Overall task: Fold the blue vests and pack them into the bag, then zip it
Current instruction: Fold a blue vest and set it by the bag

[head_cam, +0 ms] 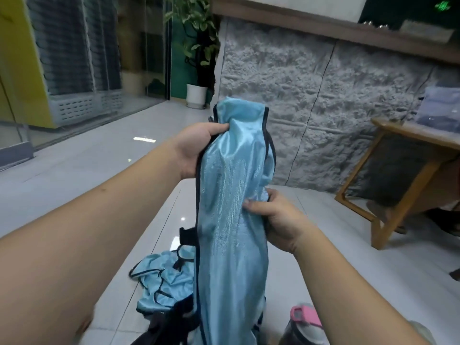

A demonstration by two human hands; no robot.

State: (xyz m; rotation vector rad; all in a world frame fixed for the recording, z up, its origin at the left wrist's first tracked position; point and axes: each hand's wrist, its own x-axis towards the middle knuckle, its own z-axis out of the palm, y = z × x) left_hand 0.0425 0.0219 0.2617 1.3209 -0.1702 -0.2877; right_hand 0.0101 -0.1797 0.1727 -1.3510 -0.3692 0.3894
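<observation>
A light blue vest [231, 195] with dark trim hangs upright in mid-air at the centre of the view, bunched into a long column over the floor. The left hand [196, 148] grips it high up on its left edge, fingers curled round the gathered fabric just under the top fold. The right hand [273, 217] pinches the vest lower down on its right side, thumb pressed on the front of the cloth and fingers wrapped behind.

Below and to the left, a second blue vest [159, 282] lies crumpled on the white tiled floor [74, 175], its dark-edged openings splayed. Just near of it, at the bottom edge, sits a dark bag [166, 322], partly hidden behind the hanging vest; whether its zip is open I cannot tell. A dark strap [187, 235] peeks out beside the held vest's left edge.

Near right, a bottle with a pink lid [305, 319] stands on the floor. Far right, a wooden table [408, 155] carries a clear plastic package [440, 108]. Behind runs a grey stone-textured wall [298, 95], with a potted plant [196, 58] at its far left end.
</observation>
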